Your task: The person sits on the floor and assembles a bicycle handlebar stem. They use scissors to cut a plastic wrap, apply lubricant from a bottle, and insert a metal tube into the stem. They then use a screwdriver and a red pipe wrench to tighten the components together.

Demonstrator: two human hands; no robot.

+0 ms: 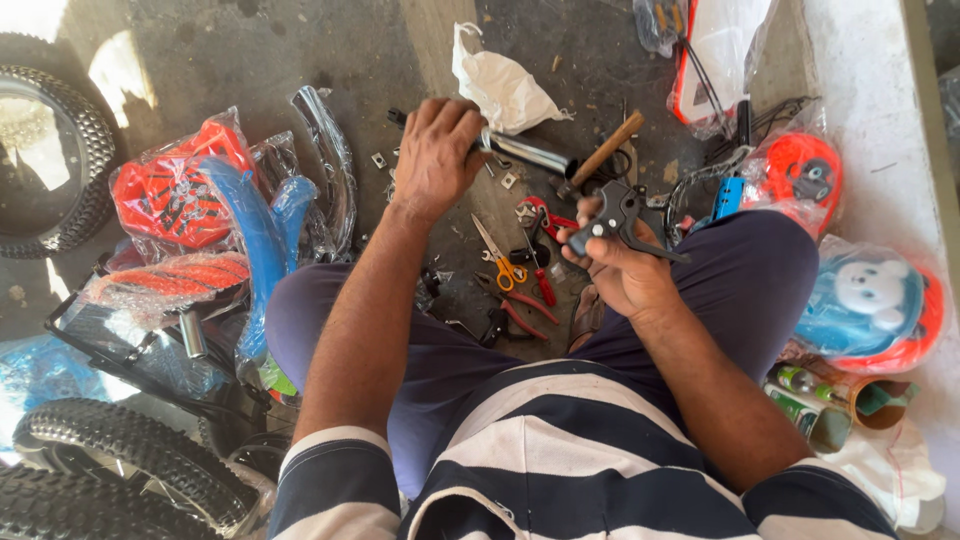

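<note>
The left hand (437,152) is closed around a chrome tube (525,152) over the floor (400,50). The right hand (615,262) grips a black brake lever (622,215) above the knee. The lever could slip and fall among the scissors (500,262) and pliers (515,310) if the grip loosens. The tube's left end is hidden inside the fist.

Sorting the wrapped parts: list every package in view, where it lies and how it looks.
Clear bag left of the left hand: orange part.
Clear wrap beside it: blue curved pieces.
Clear bag upper right: orange round part.
Clear bag right of the right hand: blue-and-orange piece, white bear figure.
</note>
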